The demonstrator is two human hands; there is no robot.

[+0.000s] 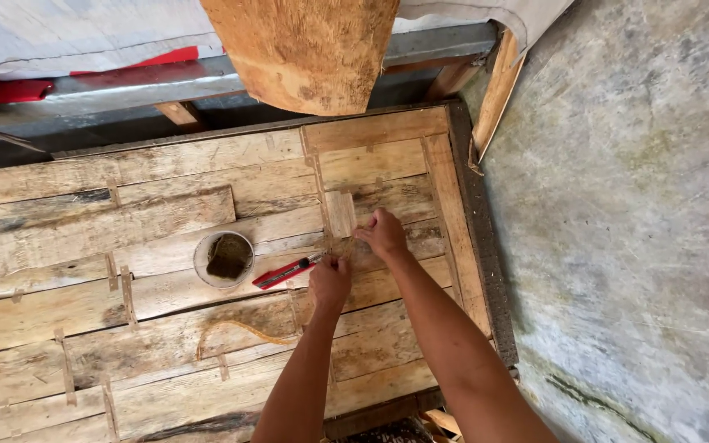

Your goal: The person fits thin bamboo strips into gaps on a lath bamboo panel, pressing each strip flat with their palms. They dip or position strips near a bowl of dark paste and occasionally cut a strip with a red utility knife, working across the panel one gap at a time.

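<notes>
Wooden planks make up the worktable (166, 328) at centre frame, where the left hand (329, 281) curls shut on a red utility knife (287, 271). Just right, the right hand (383, 232) presses bent fingers, perhaps pinching, on a small wood strip (340, 213). A round cup (224, 258) sits left.

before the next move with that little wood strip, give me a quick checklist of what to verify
1. Both hands on the work: left hand and right hand meet at the small wood strip on the plank table: ok.
2. Strip lying flat: seems so, lower end hidden by fingers: cannot tell.
3. Red utility knife clear of fingers: lies right beside the left hand: not ok.
4. Knife blade retracted: too small to see: cannot tell.
5. Round container out of the way, left of the knife: ok.
6. Work away from the table edge: ok.
</notes>
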